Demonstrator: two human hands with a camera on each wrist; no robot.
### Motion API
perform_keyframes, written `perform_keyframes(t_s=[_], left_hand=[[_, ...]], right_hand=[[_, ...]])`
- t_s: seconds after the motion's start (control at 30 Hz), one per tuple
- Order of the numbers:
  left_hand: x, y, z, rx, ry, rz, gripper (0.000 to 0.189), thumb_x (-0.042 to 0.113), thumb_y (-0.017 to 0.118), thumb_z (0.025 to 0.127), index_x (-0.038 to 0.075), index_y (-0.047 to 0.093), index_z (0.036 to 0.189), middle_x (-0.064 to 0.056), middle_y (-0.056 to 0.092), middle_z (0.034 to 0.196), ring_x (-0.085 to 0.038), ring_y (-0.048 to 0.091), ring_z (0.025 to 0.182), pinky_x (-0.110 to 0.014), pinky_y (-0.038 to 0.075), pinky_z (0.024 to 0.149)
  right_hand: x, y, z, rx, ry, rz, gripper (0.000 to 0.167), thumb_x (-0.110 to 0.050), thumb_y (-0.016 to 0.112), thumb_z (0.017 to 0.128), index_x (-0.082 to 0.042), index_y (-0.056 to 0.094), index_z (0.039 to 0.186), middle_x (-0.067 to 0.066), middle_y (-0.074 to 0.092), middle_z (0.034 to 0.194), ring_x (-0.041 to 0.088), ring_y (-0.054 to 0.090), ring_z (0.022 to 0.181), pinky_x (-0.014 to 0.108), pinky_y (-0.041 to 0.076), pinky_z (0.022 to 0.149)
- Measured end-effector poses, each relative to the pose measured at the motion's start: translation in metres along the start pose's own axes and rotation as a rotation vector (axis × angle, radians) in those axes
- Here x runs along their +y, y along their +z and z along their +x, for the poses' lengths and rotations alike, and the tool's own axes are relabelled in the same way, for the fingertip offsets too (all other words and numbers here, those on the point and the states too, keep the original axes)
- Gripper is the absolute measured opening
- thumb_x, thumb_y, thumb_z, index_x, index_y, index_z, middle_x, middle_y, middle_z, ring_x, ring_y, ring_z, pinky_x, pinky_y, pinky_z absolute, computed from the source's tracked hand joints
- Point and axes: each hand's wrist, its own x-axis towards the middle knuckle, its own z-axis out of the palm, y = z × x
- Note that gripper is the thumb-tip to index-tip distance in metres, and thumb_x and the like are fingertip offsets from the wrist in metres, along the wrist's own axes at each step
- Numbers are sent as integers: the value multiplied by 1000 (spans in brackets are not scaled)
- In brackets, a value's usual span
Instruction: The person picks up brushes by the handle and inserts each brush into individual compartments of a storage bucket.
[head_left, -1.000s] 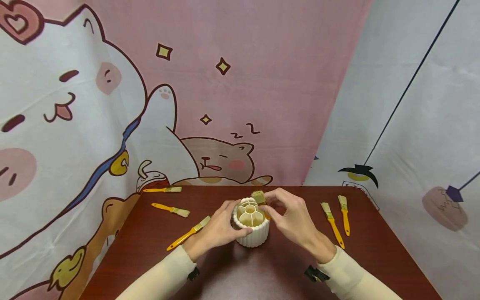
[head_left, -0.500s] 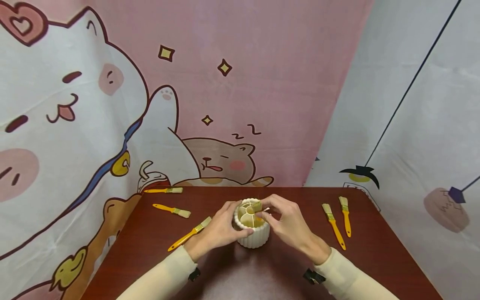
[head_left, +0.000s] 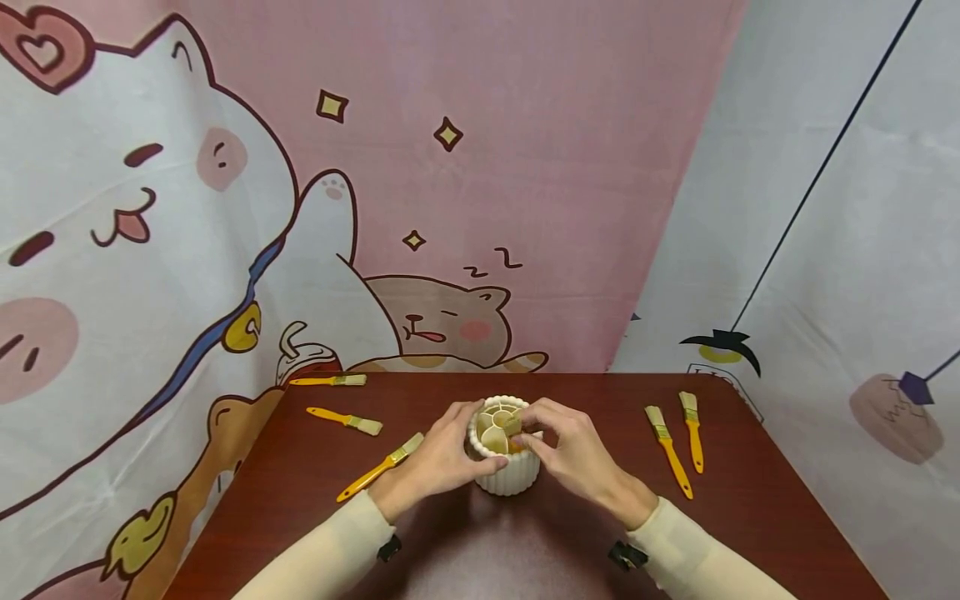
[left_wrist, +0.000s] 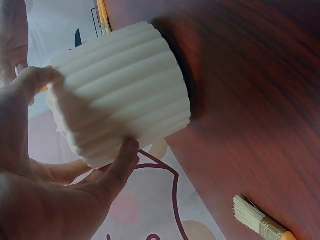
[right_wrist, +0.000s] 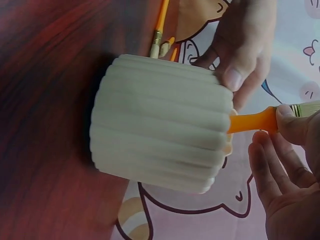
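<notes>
A cream ribbed pot (head_left: 507,477) stands upright on the table, its inside split into petal-like compartments round a small central ring. My left hand (head_left: 435,460) grips the pot's left side, thumb at the front of the rim and fingers behind. Over the right part of the rim, my right hand (head_left: 581,446) pinches a paintbrush by its neck. The right wrist view shows this brush's orange handle (right_wrist: 252,122) pointing down into the pot, bristles (right_wrist: 310,108) upward. The handle's lower end is hidden inside; I cannot tell exactly which compartment it is in.
Three paintbrushes lie on the left of the dark red table (head_left: 480,554); the nearest brush (head_left: 381,467) is close to the left wrist. Two more, including a slanted brush (head_left: 667,452), lie at the right. A printed cloth (head_left: 555,208) hangs behind.
My right hand has brought the paintbrush from the pot's right side to over its opening, and its handle has gone inside the rim. The left hand keeps its hold on the pot.
</notes>
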Motion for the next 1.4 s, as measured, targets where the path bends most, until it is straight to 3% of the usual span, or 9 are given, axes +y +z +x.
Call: perform_keyframes(t_s=[0.6, 0.9, 1.4], left_hand=[[2, 1, -1, 1, 0, 16, 109, 56, 95, 93, -1, 48, 174, -21, 61, 165, -41, 68, 147, -58, 61, 119], [1, 1, -2, -1, -2, 7, 109, 56, 95, 93, 0, 48, 174, -21, 60, 166, -41, 67, 148, -58, 61, 119], [2, 1, -1, 1, 4, 9, 108, 54, 95, 94, 0, 47, 174, -21, 59, 167, -42, 65, 150, -60, 59, 123]], right_hand=[[9, 7, -10, -35, -15, -40, 32, -2, 99, 89, -17, 84, 113, -7, 81, 108, 15, 80, 94, 43, 70, 80], [11, 8, -12, -51, 4, -70, 31, -5, 100, 90, -17, 84, 113, -7, 82, 109, 14, 81, 95, 27, 67, 85], [13, 9, -17, -74, 15, -114, 30, -5, 100, 90, -11, 84, 114, 0, 86, 112, 15, 82, 96, 41, 71, 84]])
